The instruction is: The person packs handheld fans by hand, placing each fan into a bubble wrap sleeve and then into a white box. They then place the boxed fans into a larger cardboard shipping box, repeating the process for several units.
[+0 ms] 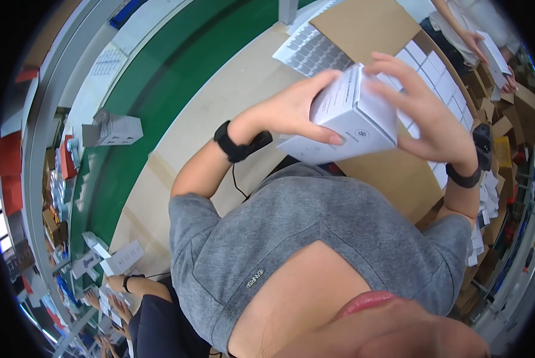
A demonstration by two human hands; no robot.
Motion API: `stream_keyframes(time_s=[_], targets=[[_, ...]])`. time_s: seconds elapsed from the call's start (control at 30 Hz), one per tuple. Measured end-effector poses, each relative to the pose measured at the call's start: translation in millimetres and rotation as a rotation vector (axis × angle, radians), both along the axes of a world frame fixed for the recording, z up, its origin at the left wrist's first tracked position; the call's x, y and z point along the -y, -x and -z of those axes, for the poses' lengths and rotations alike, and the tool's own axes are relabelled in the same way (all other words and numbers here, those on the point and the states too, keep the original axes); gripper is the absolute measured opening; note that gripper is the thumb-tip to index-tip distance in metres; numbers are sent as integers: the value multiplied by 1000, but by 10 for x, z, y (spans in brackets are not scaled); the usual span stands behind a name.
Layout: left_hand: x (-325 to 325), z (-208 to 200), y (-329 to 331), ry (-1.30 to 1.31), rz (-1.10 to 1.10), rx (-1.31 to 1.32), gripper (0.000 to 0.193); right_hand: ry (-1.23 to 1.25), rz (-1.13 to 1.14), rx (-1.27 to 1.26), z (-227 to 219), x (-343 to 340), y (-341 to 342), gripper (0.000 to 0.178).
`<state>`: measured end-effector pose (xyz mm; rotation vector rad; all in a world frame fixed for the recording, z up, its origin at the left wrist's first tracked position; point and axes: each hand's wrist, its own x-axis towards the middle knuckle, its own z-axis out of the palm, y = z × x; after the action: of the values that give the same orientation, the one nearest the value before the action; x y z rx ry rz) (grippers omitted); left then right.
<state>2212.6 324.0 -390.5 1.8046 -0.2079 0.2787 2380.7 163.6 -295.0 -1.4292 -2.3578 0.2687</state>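
A white carton (345, 128) with small dark print is held tilted in front of my chest. My left hand (291, 110) grips it from the left, with the thumb along the near side and the fingers on the far side. At the carton's right end is my right hand (429, 119), its fingers spread and partly blurred over the edge; whether the fingertips press on it is hard to tell. Beneath my hands stands a large open cardboard box (392, 182), packed with rows of white cartons (429, 68). A sheet of grey labels (318, 51) lies by its far flap.
A green conveyor belt (160, 89) curves along the left of the beige tabletop (210, 98), carrying an open white box (121, 130). At lower left, a co-worker's hands (121, 307) are near white boxes. Another person at upper right holds a white box (493, 56) beside piled cardboard (515, 113).
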Motion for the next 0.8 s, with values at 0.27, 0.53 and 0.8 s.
stream_keyframes(time_s=[0.27, 0.53, 0.8], targets=[[38, 98, 366, -877, -701, 274, 68, 101, 246, -368, 505, -264, 194, 49], [62, 81, 552, -934, -690, 174, 65, 160, 207, -427, 606, -409, 311, 40], [34, 106, 572, -918, -642, 134, 63, 301, 171, -574, 716, -464, 269, 46]])
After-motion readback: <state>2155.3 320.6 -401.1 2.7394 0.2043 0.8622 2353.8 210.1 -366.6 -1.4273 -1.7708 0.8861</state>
